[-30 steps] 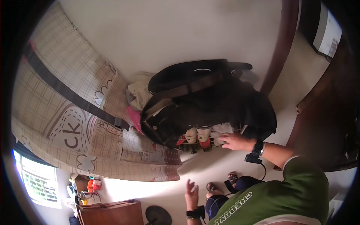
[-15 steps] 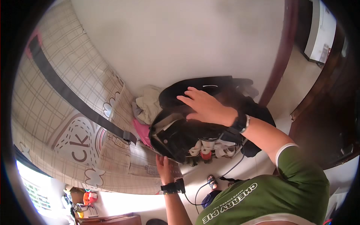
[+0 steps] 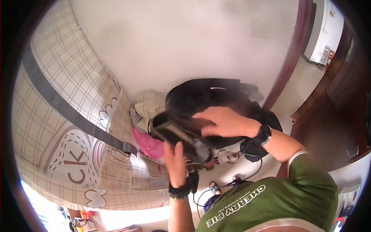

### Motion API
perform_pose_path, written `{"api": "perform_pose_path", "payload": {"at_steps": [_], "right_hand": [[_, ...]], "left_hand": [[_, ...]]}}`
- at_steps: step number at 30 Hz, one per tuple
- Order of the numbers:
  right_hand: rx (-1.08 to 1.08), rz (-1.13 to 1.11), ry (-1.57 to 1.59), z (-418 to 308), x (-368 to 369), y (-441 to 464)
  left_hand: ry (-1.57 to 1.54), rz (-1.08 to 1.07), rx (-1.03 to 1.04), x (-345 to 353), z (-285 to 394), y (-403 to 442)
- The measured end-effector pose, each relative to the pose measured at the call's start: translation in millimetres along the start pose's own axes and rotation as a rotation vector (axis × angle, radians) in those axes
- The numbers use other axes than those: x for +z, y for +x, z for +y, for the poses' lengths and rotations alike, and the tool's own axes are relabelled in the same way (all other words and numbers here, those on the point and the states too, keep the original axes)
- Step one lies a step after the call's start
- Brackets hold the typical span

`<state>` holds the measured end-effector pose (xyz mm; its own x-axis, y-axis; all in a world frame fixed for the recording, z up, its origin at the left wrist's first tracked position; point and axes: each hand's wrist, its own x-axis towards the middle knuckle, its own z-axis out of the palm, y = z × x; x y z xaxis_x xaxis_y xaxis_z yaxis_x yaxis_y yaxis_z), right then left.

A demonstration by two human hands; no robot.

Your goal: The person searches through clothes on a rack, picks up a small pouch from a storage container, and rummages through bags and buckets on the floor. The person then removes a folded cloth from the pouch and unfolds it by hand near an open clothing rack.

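Observation:
A black bag (image 3: 220, 92) lies against the wall, its mouth gaping toward the left. My left hand (image 3: 176, 164) is at the front rim of the bag, fingers up against the dark edge and the thumb hidden. From the right, my right hand (image 3: 228, 121) reaches across the bag, with a dark strip of its rim between thumb and fingers. The fingertips are slightly smeared. What the bag holds is too dark to make out. Left of it lie a pink cloth (image 3: 148, 145) and crumpled beige cloth (image 3: 150, 104).
A checked fabric cover (image 3: 77, 116) with a grey strap fills the left side. Below the bag, shoes (image 3: 231, 157) sit on a rack. A cable (image 3: 251, 170) hangs near my right wrist. A dark red door frame (image 3: 286, 65) and dark wooden furniture (image 3: 328, 123) stand to the right.
My right hand has come down from above the bag onto its rim. My left hand has risen slightly along the front edge, and the bag's mouth has changed shape.

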<state>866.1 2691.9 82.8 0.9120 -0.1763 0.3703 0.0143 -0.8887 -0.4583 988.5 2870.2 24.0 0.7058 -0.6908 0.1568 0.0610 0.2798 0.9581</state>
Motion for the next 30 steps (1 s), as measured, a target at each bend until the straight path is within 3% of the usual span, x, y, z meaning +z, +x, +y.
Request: {"api": "perform_pose_path", "payload": {"at_steps": [3,6,8,10,11,13,14,17,20,23,26,30], "right_hand": [[-0.049,-0.180,-0.045,-12.4,-14.2,-17.6],[0.176,-0.032,-0.059,-20.4,-34.3,-24.9],[0.274,0.222,-0.054,-11.4,-32.5,-33.6],[0.257,0.457,-0.118,2.9,-37.3,-38.9],[0.247,0.575,-0.046,-2.9,-52.8,-37.3],[0.359,0.558,0.083,-2.1,-80.9,-44.8],[0.356,0.595,0.097,1.4,-89.2,-52.2],[0.281,0.775,0.186,13.8,-112.8,-73.9],[0.240,0.991,0.467,32.5,-138.0,-96.9],[0.163,1.149,0.595,43.1,-155.2,-118.8],[0.026,1.227,0.599,75.0,-164.2,-151.0],[0.001,1.287,0.548,100.5,-172.3,-185.8]], "left_hand": [[0.328,-0.123,0.161,57.1,17.9,13.9],[0.571,-0.163,0.260,96.9,36.9,20.9],[0.679,-0.215,0.529,120.7,38.7,21.2],[0.420,-0.344,0.387,133.2,50.6,23.2],[0.596,-0.351,0.679,130.8,61.3,27.2],[0.670,-0.385,0.834,106.2,70.2,29.9],[0.156,-0.350,0.523,100.5,61.3,16.5],[-0.194,-0.200,0.250,28.2,27.8,26.1],[0.146,0.086,0.034,-11.6,-21.6,43.5],[0.531,-0.218,0.069,-25.0,-94.2,54.3],[0.846,-0.338,0.411,20.4,-92.9,49.8],[1.143,-0.598,0.621,54.1,-108.3,75.4]]}}
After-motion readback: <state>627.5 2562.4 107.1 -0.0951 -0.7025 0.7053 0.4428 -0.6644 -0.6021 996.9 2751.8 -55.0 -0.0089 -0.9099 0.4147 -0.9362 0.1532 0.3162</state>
